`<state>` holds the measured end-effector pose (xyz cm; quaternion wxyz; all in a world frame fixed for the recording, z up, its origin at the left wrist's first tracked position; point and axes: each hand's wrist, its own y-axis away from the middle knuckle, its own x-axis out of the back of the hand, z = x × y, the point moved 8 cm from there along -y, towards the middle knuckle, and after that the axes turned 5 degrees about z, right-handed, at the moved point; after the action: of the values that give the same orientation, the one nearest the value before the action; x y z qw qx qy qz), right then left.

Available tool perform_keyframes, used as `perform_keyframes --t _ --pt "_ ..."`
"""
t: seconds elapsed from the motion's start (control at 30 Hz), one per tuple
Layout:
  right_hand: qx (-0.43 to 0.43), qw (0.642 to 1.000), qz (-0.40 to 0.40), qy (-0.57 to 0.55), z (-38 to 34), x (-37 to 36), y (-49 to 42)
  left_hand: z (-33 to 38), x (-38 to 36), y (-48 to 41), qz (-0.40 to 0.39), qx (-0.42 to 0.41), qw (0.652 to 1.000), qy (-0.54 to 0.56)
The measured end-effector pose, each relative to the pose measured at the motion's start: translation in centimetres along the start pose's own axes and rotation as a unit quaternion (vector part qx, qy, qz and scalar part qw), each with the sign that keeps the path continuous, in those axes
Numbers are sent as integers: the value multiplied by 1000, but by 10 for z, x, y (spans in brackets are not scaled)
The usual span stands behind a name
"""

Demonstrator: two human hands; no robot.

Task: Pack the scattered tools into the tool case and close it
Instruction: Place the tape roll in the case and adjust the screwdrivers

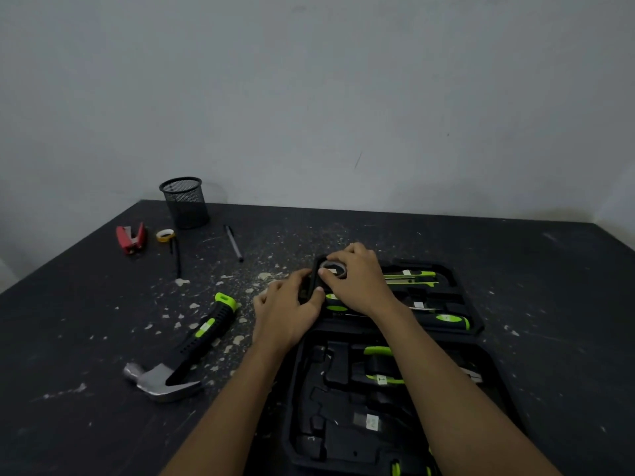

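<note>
An open black tool case (464,293) lies on the dark table, with green-handled tools in its far half and moulded slots in its near half. At the case's far left corner my right hand (357,280) pinches a small roll of tape (332,269) over a recess. My left hand (285,310) grips the case's left edge beside it, thumb on the rim. A claw hammer (185,355) with a black and green handle lies loose on the table to the left of the case.
A black mesh pen cup (185,202) stands at the back left. Near it lie a red tool (130,238), a yellow tape roll (165,235), a black pen (234,242) and a thin black rod (177,257). Pale debris flecks the table.
</note>
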<state>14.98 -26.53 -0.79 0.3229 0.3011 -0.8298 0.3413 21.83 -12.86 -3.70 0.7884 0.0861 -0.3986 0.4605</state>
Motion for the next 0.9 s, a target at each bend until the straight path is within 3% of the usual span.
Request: perform_keyframes --t 0.17,0.3,0.47,0.63,0.73,0.9 --pt "14 1000 1 22 -1 -1 1 2 -3 0 -19 -4 997 -71" --pt "29 997 -1 70 -5 -1 5 -1 -4 -1 -27 7 998 -61" --pt "31 991 -70 109 -7 8 10 -7 -5 -4 -22 9 998 -64" --pt "-31 976 -87 198 18 55 27 -9 -9 -7 -32 4 997 -75" --pt "-82 972 -131 175 43 71 49 -12 -7 -7 -27 -2 997 -74" --pt "-71 989 -35 125 60 88 81 -9 -9 -7 -25 -19 995 -91"
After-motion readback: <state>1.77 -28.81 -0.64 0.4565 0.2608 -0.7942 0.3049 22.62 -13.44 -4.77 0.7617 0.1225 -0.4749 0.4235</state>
